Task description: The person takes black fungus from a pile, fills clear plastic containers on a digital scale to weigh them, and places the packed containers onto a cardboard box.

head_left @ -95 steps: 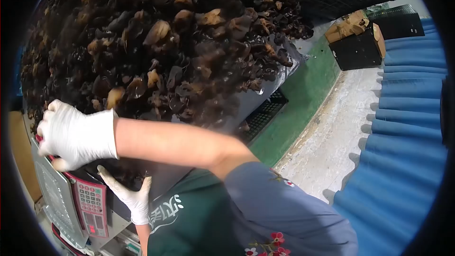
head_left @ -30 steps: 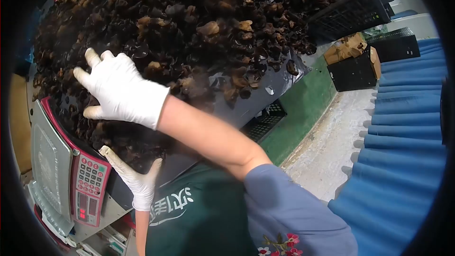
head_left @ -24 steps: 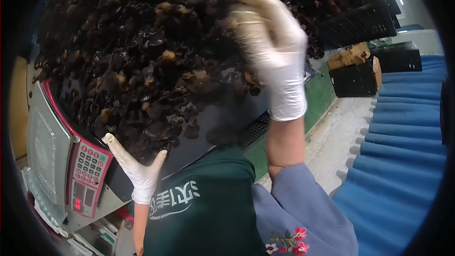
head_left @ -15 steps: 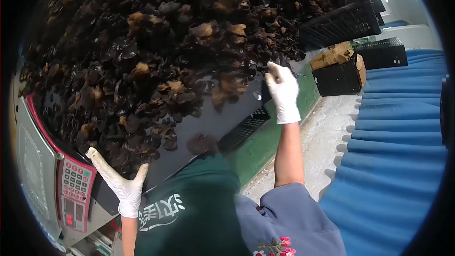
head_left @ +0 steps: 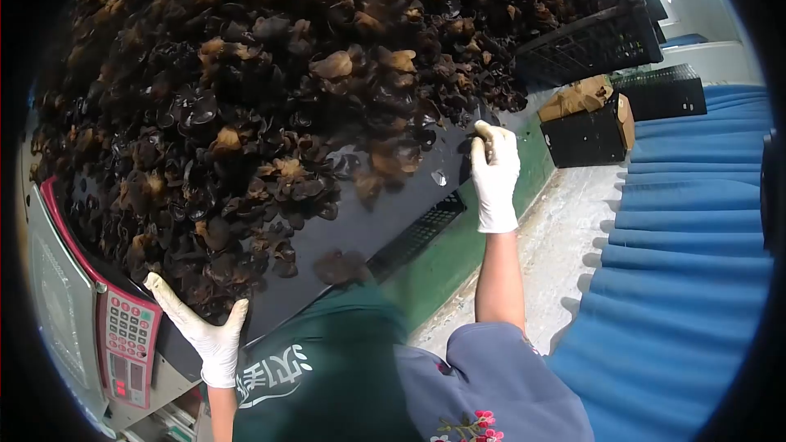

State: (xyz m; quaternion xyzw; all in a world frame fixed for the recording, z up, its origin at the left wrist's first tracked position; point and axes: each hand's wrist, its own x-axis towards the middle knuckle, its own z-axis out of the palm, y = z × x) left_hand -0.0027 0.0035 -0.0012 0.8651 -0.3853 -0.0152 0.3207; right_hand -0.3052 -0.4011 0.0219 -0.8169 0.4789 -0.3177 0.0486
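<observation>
A large heap of wet, dark brown wood ear mushrooms (head_left: 246, 106) covers the dark tabletop (head_left: 352, 225). My left hand (head_left: 201, 336), in a white glove, is at the near left edge of the heap. Its thumb and fingers are spread wide, with nothing between them. Beyond the table's right edge, my right hand (head_left: 495, 180), also gloved, has its fingers curled and thumb drawn in. Whatever its fingertips hold, if anything, is hidden. One loose mushroom (head_left: 340, 266) lies near the front edge, close to my dark green apron (head_left: 319, 360).
A pink-framed scale (head_left: 129, 319) with a keypad stands at the left. Black crates (head_left: 589, 41) are at the back right, near a black box (head_left: 585, 135) with brown paper on it. Another crate (head_left: 417, 233) sits below the table edge. Blue sheeting (head_left: 679, 262) hangs at the right.
My right hand has come slightly down toward me, its fingers more curled. My left hand has shifted a little down and left, still spread. The view has tilted slightly.
</observation>
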